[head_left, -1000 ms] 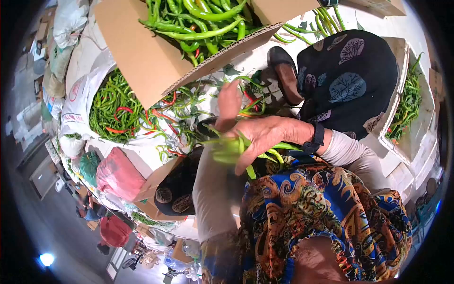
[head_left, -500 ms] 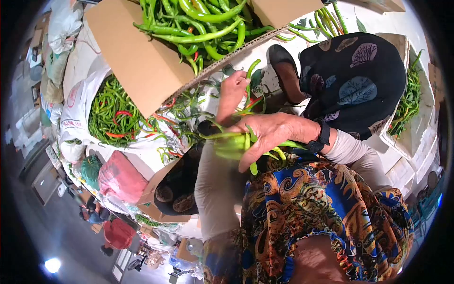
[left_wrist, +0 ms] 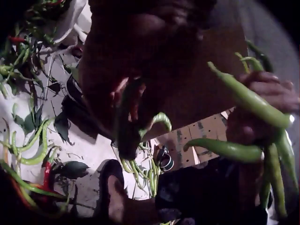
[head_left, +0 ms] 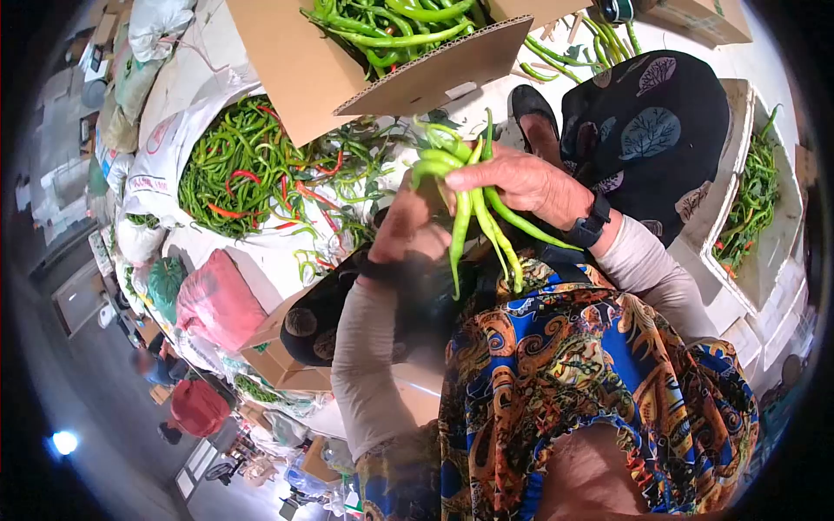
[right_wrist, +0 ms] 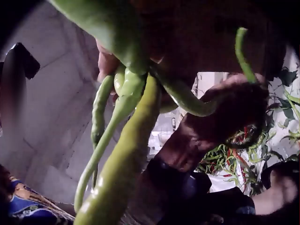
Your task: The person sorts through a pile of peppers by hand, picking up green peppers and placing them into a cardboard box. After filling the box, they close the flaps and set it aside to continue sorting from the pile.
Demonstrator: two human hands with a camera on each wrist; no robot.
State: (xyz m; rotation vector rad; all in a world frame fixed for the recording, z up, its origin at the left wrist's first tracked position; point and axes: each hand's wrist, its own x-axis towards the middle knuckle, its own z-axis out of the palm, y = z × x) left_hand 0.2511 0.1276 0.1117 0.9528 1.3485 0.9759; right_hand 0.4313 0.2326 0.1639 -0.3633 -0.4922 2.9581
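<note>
Thumb and fingers of my right hand [head_left: 521, 182] grip a bunch of long green chili peppers [head_left: 465, 227], some tips pointing down and others toward the box. My left hand [head_left: 404, 230], blurred in the head view, is close beside the bunch. In the right wrist view a single green chili pepper [right_wrist: 242, 56] sticks up from the left hand's fingers. The left wrist view shows its curled end beneath the shadowed left hand [left_wrist: 150, 51]; the rest is dark or hidden. There, the right hand [left_wrist: 262, 103] and its peppers are at the right.
An open cardboard box [head_left: 304, 69] of large green peppers stands ahead. Left is a white sack [head_left: 156, 169] spilling green and red peppers. Loose peppers and leaves litter the floor. At right, a white foam box [head_left: 738, 95] holds more peppers; a pink sack [head_left: 221, 300] lies lower left.
My left hand, at the near side of the cardboard box with a green chili half a second ago, has drawn back beside the bunch. The right hand's bunch has swung up toward the box.
</note>
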